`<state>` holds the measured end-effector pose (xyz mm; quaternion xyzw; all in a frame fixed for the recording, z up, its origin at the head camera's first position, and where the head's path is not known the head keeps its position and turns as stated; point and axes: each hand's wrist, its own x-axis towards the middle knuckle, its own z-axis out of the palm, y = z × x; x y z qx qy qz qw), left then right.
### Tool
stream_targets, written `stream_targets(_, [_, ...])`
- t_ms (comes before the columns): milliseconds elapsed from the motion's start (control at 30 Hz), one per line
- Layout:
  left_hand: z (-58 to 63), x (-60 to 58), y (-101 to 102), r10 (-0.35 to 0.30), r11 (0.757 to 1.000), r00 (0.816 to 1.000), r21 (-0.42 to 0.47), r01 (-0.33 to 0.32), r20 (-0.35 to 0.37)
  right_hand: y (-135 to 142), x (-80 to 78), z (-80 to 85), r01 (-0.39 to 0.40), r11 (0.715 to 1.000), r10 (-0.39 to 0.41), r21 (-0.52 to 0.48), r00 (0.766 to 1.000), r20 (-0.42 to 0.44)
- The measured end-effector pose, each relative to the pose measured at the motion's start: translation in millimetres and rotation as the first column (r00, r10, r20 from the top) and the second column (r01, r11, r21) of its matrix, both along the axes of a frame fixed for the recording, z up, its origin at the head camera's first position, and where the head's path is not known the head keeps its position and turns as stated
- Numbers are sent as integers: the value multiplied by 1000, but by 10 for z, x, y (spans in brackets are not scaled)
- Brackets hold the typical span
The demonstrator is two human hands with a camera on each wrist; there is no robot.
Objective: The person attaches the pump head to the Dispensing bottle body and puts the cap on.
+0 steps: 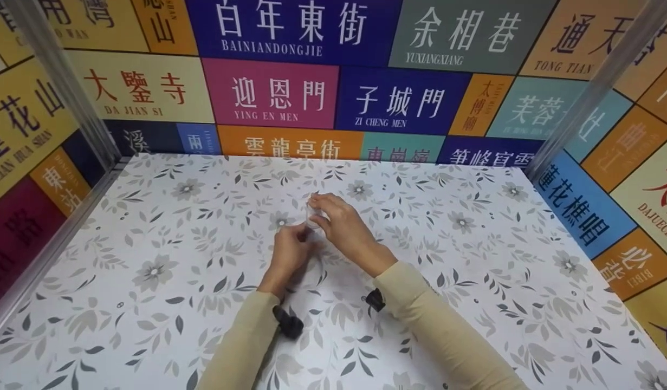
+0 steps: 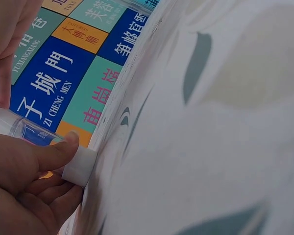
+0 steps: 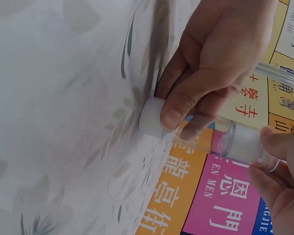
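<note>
A small clear bottle (image 3: 198, 134) with a white end stands upright between both hands, that white end (image 2: 80, 166) down at the tabletop. Low on the bottle, the thumb and fingers of my left hand (image 1: 290, 250) pinch it around the white end. My right hand (image 1: 343, 221) grips the upper part (image 3: 247, 143), where a clear cover surrounds a white piece. Fingers hide some of the bottle in each view, and in the head view little of it shows.
A white cloth (image 1: 154, 271) with grey flowers and leaves covers the table. Panels of coloured place-name signs (image 1: 271, 92) rise behind and at both sides. Clear corner posts (image 1: 593, 70) stand at the back. Each sleeve cuff carries a small black device (image 1: 289, 322).
</note>
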<state>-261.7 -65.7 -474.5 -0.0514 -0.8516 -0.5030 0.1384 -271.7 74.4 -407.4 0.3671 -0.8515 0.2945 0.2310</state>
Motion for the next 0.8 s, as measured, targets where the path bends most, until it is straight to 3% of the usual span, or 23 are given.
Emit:
stream_targets(400, [20,-17,-3,-12,1000,999,21,11,38,16,0,64,-25,996,26,80,1000,-15])
stream_targets(633, [-2,-18,-15,-6,1000,999,12,6,-39,6,-16,33,-35,999,35,29,999,6])
stream_targets(800, [-14,-22,-6,-3,1000,999,12,4,-51,15,-36,0,-35,999,36,-34,999,16])
